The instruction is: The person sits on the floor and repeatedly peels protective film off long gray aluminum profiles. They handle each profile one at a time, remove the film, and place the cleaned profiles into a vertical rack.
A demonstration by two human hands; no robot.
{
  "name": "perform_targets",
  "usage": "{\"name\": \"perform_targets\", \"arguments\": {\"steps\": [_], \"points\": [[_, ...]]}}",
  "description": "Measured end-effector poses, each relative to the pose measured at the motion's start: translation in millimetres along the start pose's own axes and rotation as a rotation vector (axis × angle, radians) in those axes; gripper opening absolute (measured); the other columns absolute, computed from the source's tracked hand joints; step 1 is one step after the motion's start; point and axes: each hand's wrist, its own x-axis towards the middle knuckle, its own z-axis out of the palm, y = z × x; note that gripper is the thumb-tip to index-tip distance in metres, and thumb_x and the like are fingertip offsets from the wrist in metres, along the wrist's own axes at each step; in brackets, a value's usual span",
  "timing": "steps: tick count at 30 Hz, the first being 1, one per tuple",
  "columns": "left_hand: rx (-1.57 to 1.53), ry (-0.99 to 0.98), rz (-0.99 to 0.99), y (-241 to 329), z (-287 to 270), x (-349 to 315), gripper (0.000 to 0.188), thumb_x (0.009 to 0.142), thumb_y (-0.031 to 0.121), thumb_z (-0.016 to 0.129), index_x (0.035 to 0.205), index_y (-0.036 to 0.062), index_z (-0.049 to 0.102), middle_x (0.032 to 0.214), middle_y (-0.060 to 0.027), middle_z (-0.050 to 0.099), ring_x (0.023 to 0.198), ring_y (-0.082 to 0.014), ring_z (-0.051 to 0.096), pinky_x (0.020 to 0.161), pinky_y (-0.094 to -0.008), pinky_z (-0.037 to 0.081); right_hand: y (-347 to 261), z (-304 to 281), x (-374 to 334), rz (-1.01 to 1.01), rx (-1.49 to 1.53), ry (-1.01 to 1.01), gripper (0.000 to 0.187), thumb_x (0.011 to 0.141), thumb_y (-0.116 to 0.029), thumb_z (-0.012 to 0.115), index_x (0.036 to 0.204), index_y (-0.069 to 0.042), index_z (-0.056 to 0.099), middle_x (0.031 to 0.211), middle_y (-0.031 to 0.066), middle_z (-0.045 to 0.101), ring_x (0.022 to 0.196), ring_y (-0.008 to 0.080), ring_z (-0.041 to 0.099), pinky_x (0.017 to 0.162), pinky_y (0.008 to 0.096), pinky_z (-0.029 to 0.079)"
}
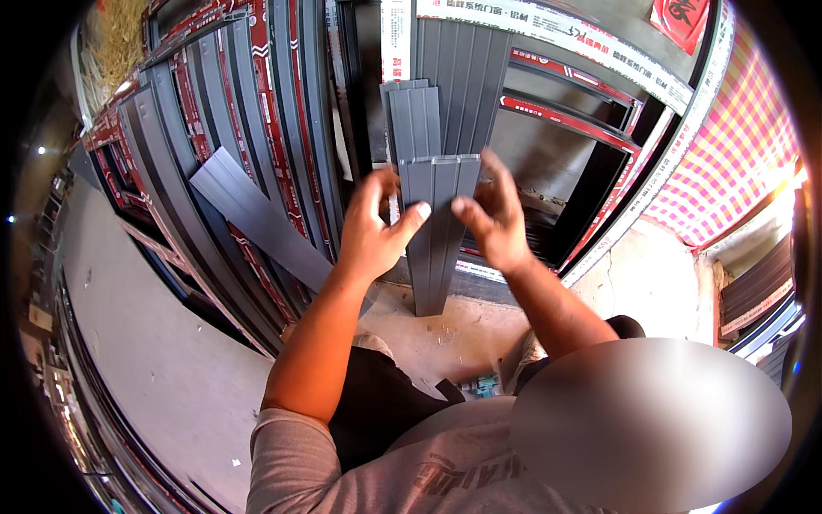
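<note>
A long grey ribbed panel (431,248) stands upright in front of me, its lower end on the floor and its top edge facing up. My left hand (375,223) is at its left side, the thumb stretched over the panel's face and the fingers beyond the left edge. Opposite it, my right hand (498,218) has its fingers apart at the right edge, the thumb tip near the face. Whether either touches the panel is hard to tell. Behind it stand a shorter grey panel (414,113) and a wider grey panel (475,77).
Many grey frames (231,111) with red-and-white film lean at the left. A loose grey strip (257,218) slants across them. A white-filmed frame (565,30) stands at the right, beside a checked curtain (728,141). On the floor near my feet lies a teal tool (485,386).
</note>
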Motion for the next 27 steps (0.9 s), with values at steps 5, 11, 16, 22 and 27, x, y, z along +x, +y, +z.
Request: {"name": "perform_targets", "arguments": {"steps": [5, 11, 16, 22, 27], "points": [[-0.016, -0.514, -0.082, -3.8, 9.6, -18.0, 0.033, 0.099, 0.025, 0.074, 0.120, 0.0001, 0.072, 0.110, -0.0121, 0.078, 0.102, -0.0205, 0.071, 0.091, -0.0385, 0.055, 91.7, -47.6, -81.6, 0.422, -0.211, -0.173, 0.028, 0.095, -0.016, 0.080, 0.113, 0.000, 0.066, 0.109, 0.0068, 0.071, 0.106, 0.0173, 0.067, 0.092, 0.0344, 0.053], [-0.356, 0.082, -0.166, 19.6, -12.7, -18.8, 0.032, 0.100, 0.029, 0.075, 0.117, 0.0014, 0.072, 0.106, -0.0071, 0.074, 0.097, -0.0161, 0.068, 0.083, -0.0341, 0.057, 90.8, -103.4, -137.5, 0.150, -0.766, 0.281, 0.028, 0.091, -0.021, 0.080, 0.096, 0.002, 0.064, 0.092, 0.0186, 0.069, 0.081, 0.0330, 0.067, 0.079, 0.0403, 0.054], [-0.853, 0.213, -0.213, 13.6, -31.3, -2.9, 0.039, 0.106, 0.029, 0.064, 0.136, 0.0041, 0.060, 0.129, -0.0141, 0.068, 0.111, -0.0315, 0.072, 0.082, -0.0490, 0.066, 31.5, -112.5, -167.2, 0.839, 0.053, 0.103, 0.050, 0.103, -0.049, 0.063, 0.119, -0.001, 0.068, 0.087, 0.0151, 0.070, 0.072, 0.0276, 0.067, 0.068, 0.0420, 0.054], [-0.957, 0.184, -0.160, 28.0, -21.6, -6.9, 0.041, 0.106, 0.032, 0.063, 0.138, 0.0069, 0.060, 0.134, -0.0121, 0.066, 0.118, -0.0311, 0.068, 0.084, -0.0458, 0.065, -3.0, -152.3, -135.6, 0.457, 0.796, 0.608, 0.039, 0.103, -0.050, 0.065, 0.116, -0.014, 0.060, 0.094, 0.0026, 0.060, 0.089, 0.0234, 0.061, 0.083, 0.0382, 0.051], [-0.775, 0.144, -0.072, 43.5, -3.6, -20.5, 0.037, 0.107, 0.034, 0.061, 0.131, 0.0053, 0.062, 0.119, -0.0136, 0.071, 0.087, -0.0263, 0.074, 0.059, -0.0391, 0.062, 9.0, -187.7, -135.9, 0.451, 0.875, 0.784, 0.035, 0.106, -0.051, 0.058, 0.113, -0.017, 0.060, 0.092, 0.0018, 0.061, 0.083, 0.0210, 0.061, 0.079, 0.0384, 0.050]]}}
